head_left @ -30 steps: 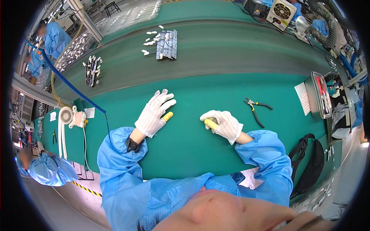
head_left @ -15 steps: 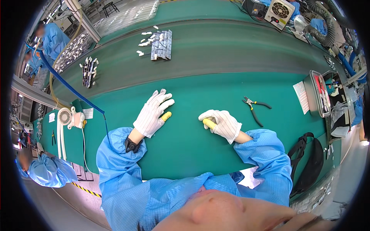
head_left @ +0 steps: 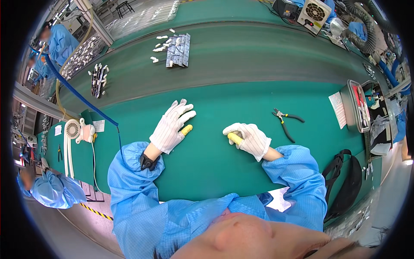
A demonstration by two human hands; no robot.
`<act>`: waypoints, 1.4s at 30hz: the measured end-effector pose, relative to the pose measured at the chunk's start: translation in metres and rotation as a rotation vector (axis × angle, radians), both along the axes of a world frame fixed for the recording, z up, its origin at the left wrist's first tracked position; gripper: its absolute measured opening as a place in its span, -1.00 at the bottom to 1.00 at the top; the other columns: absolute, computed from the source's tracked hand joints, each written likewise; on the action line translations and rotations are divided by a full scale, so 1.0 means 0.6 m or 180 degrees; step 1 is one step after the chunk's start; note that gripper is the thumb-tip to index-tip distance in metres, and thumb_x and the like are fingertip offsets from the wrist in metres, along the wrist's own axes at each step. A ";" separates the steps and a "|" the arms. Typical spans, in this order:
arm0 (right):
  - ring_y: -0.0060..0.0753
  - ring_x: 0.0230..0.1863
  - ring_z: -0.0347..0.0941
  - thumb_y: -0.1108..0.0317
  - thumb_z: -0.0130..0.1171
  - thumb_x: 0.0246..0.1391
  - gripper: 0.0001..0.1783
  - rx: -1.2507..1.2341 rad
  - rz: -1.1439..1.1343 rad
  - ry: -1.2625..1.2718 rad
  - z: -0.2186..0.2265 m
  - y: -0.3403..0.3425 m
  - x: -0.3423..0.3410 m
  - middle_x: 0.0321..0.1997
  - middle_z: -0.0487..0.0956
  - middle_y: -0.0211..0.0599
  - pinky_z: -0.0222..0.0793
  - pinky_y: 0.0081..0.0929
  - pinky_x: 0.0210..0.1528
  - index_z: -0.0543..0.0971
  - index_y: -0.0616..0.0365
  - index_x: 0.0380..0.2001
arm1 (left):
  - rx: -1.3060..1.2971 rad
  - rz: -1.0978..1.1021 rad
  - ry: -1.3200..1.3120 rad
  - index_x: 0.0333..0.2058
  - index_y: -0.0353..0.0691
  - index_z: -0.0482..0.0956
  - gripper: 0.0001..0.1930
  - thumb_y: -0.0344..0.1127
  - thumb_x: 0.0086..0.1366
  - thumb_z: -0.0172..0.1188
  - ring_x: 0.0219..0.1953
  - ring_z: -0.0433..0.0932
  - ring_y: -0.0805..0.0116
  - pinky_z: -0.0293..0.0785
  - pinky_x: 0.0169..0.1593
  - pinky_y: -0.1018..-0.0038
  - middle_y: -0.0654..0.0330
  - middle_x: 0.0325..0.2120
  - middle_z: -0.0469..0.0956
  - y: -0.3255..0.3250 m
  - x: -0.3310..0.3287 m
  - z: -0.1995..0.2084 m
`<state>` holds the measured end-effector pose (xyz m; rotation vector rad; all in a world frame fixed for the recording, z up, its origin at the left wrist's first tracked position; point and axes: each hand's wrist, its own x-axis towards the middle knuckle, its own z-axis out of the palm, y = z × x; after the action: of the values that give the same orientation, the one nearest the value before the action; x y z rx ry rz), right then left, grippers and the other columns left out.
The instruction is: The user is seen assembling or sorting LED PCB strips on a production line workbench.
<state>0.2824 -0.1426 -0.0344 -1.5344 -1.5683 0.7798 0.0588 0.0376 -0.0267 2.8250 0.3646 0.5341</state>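
Note:
My left hand [head_left: 169,127], in a white striped glove with a yellow cover on the thumb, lies on the green mat [head_left: 207,172] with its fingers stretched out. It holds nothing. Across a gap to the right, my right hand [head_left: 249,139] rests on the same mat, gloved alike. Its fingers are curled in beside the yellow-covered thumb, and no object shows in them. Nearest to that hand is a pair of cutting pliers [head_left: 286,122] with black and yellow handles, jaws spread, touched by neither hand.
Beyond the mat, a dark belt [head_left: 267,52] carries a stack of strip boards [head_left: 178,51] with white connectors and another bundle [head_left: 98,80]. A small fan [head_left: 74,129] stands left; a metal tool box [head_left: 357,105] and black strap [head_left: 345,185] are right. A blue coiled hose [head_left: 82,97] hangs left.
Both groups of boards on the belt have shifted slightly left. My hands keep the same pose and place on the mat, and the pliers have not moved.

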 end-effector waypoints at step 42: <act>0.06 0.33 0.05 0.51 0.18 -0.18 -0.02 0.0665 -0.0789 -0.1684 -0.010 0.500 -0.057 0.33 0.09 0.05 -0.02 -0.23 0.36 -0.07 0.21 0.31 | 0.0607 0.0115 -0.0634 -0.27 -0.19 0.51 -0.73 -0.14 0.17 0.06 0.12 0.35 0.11 0.09 0.28 0.15 0.15 -0.07 0.46 0.015 -0.017 -0.064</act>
<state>0.2479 0.1574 -0.0405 -1.8209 -1.7121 0.0620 0.0485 0.0463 -0.0652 2.9136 0.3425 0.8937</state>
